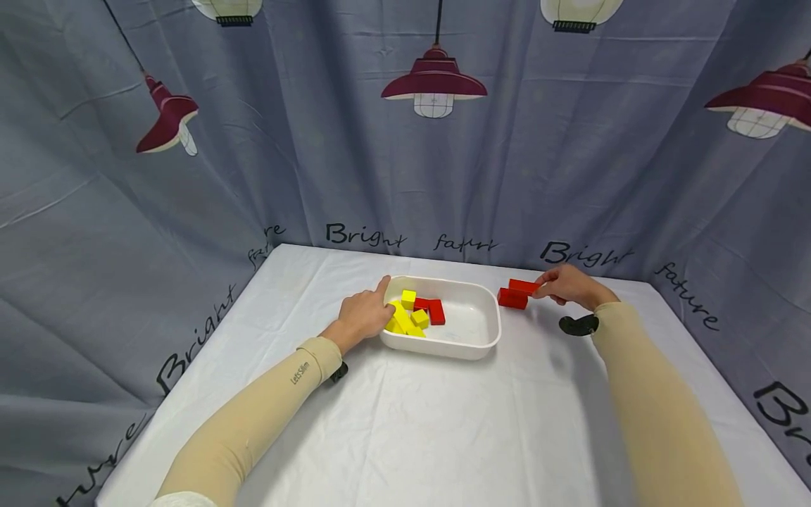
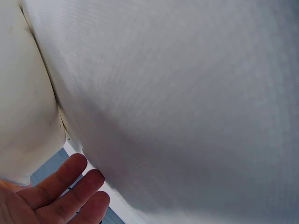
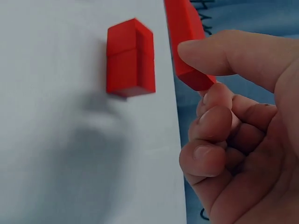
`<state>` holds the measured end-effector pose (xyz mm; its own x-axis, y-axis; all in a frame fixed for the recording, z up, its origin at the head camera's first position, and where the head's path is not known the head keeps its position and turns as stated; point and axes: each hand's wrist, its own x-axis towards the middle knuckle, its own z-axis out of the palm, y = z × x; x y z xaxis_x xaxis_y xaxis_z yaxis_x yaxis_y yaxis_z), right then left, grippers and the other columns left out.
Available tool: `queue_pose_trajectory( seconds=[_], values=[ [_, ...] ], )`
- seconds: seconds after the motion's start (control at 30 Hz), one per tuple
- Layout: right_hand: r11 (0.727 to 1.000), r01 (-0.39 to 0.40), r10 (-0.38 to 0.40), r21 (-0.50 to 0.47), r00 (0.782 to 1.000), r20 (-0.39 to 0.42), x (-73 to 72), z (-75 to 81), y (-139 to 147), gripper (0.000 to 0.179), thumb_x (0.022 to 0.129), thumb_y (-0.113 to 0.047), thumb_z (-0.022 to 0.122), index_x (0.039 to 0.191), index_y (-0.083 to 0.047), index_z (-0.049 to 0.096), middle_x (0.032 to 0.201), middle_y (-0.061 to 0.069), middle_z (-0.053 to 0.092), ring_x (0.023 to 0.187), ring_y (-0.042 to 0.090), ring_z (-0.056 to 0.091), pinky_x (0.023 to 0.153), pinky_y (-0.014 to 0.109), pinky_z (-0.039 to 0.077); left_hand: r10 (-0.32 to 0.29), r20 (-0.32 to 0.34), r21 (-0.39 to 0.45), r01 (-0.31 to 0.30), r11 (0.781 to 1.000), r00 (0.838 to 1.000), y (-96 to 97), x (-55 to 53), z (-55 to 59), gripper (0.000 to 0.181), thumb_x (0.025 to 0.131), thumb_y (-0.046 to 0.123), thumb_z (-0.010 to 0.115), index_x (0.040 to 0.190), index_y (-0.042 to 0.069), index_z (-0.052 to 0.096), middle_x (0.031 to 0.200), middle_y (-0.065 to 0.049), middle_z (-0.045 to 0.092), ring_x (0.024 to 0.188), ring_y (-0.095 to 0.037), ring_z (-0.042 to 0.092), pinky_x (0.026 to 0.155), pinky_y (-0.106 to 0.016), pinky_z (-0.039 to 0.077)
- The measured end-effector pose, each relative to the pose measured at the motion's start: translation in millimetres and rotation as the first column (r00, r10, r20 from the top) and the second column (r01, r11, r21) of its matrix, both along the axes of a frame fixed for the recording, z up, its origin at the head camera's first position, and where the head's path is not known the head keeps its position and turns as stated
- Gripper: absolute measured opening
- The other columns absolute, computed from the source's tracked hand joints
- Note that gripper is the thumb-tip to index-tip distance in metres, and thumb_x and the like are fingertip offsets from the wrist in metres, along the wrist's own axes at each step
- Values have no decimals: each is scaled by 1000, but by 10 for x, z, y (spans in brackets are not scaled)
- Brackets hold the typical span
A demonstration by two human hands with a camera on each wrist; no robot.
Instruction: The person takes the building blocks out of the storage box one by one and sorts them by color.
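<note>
A white plastic bin (image 1: 469, 343) stands on the table with several yellow blocks (image 1: 402, 318) and red blocks (image 1: 437, 312) in its left part. At its left end my left hand (image 1: 364, 315) holds the rim, thumb over the edge; in the left wrist view three fingers (image 2: 70, 196) extend loosely beside the outer wall. My right hand (image 1: 568, 285) pinches one end of a long red block (image 3: 187, 42) between thumb and fingers, with the other fingers curled. That block is raised close to a pair of red blocks (image 3: 128, 58) that stand against each other on the table.
A white cloth (image 1: 431, 422) covers the table. Behind it hangs a grey-blue curtain (image 1: 355, 162) printed with lamps and lettering, close to the right hand. Dark wrist-worn pieces (image 1: 578, 325) show under the right wrist.
</note>
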<state>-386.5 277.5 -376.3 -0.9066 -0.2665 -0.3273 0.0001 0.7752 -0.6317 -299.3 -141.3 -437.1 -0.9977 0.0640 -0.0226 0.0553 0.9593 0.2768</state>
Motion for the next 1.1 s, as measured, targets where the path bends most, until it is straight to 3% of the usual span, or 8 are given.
queue_pose_trajectory(
  seconds=[0.5, 0.87, 1.1],
  values=[
    [996, 94, -94, -14, 996, -13, -2, -162, 300, 53, 94, -27, 68, 133, 6, 52, 69, 2, 48, 67, 19, 48, 79, 44, 38, -4, -1, -4, 4, 1000, 1000, 5, -6, -15, 69, 99, 39, 44, 162, 21, 20, 112, -12, 72, 83, -23, 63, 78, -43, 54],
    [987, 162, -162, -5, 987, -20, 6, -292, 472, 51, 95, -27, 67, 130, 7, 52, 68, 3, 51, 65, 19, 49, 75, 40, 39, 11, 14, -14, -11, 1000, 1000, 10, -15, -19, 69, 100, 40, 44, 162, 21, 20, 117, -12, 71, 86, -24, 64, 81, -44, 54],
    [987, 161, -161, 18, 987, -11, 22, -393, 534, 51, 95, -24, 65, 131, 9, 51, 71, 5, 54, 65, 19, 50, 72, 38, 40, 8, 18, -17, -8, 1000, 1000, 12, -16, -19, 70, 100, 40, 44, 162, 21, 19, 116, -12, 71, 84, -23, 62, 80, -44, 54]
  ],
)
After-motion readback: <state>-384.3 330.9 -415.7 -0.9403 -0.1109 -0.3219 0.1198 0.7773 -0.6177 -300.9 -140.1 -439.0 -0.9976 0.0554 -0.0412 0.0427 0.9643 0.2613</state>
